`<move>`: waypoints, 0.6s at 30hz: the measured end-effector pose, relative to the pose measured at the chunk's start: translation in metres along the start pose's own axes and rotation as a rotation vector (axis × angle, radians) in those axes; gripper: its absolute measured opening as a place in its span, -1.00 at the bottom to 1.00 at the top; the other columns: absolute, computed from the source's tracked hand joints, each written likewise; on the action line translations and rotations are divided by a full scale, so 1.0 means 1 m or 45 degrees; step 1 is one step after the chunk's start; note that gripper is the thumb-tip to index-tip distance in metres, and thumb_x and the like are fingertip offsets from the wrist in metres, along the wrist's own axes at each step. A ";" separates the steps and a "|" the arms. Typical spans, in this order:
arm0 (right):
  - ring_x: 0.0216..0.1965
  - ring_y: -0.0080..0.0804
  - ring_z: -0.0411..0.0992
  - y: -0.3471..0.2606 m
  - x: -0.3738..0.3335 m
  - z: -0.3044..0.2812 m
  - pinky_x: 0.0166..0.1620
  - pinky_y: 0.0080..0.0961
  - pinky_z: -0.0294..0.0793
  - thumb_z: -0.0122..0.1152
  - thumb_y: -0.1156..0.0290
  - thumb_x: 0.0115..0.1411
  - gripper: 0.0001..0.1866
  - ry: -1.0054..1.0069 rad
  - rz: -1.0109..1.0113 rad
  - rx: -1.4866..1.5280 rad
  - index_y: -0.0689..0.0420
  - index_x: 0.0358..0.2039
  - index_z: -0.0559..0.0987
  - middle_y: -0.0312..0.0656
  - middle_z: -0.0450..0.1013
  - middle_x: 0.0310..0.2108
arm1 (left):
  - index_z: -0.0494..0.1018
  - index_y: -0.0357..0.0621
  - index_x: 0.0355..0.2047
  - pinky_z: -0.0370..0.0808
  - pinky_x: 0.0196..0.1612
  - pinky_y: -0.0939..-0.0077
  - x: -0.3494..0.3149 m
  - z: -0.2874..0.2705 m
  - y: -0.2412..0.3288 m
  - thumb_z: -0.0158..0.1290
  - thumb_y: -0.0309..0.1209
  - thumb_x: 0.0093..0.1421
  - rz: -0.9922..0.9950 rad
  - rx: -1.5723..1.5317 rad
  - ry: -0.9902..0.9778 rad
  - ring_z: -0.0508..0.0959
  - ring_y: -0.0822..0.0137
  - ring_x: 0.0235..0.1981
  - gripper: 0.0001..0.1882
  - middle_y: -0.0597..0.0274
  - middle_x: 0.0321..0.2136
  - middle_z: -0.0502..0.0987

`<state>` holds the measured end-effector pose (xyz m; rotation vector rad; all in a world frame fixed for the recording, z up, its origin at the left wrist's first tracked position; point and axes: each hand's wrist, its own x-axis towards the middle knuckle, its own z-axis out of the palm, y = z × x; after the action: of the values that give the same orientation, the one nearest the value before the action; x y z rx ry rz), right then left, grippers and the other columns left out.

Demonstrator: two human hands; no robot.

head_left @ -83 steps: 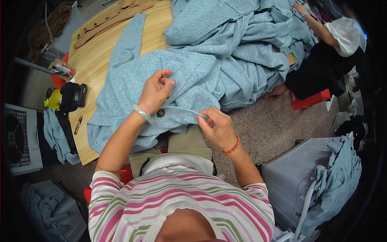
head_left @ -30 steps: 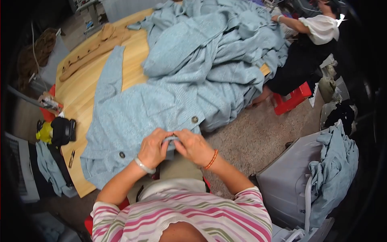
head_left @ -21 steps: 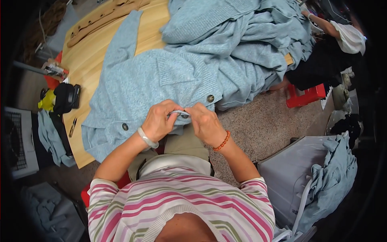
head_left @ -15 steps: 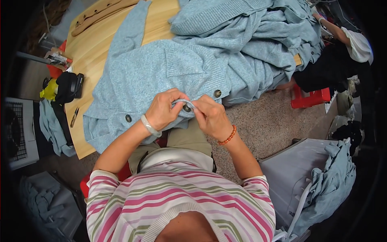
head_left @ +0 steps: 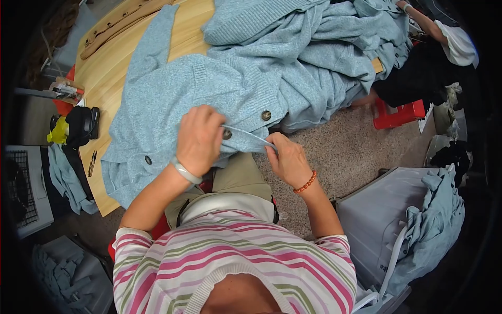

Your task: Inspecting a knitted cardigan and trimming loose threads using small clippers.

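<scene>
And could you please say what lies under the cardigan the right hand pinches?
The cardigan lies over the wooden table and partly overhangs khaki trousers; anything else covered beneath cannot be seen.

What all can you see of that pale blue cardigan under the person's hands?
The cardigan looks like flecked knit, pale blue, with a ribbed section and three dark round buttons showing. It lies rumpled on the wooden table, one sleeve stretched toward the far side, its near edge drooping toward the person's lap. The right hand pinches its edge strip; the blurred left hand is over it, grip unclear. It meets a heap of similar knitwear.
</scene>
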<state>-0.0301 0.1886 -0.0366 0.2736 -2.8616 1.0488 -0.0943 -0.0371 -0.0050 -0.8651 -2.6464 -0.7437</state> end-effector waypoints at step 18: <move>-0.58 -0.34 0.42 -0.013 0.019 -0.012 -0.52 -0.50 0.37 0.16 0.67 0.01 -0.78 0.358 -0.270 0.143 0.19 -0.29 0.57 -0.12 0.45 -0.45 | 0.51 -0.27 -0.55 0.44 -0.46 0.32 0.052 0.056 0.008 0.16 -0.38 -0.01 -0.390 -0.966 -0.378 0.53 0.16 -0.57 -0.83 0.04 -0.60 0.54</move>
<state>-0.0464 0.1834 -0.0167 0.3935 -2.4694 1.1084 -0.1351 0.0236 -0.0284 -0.7695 -2.7885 -1.9065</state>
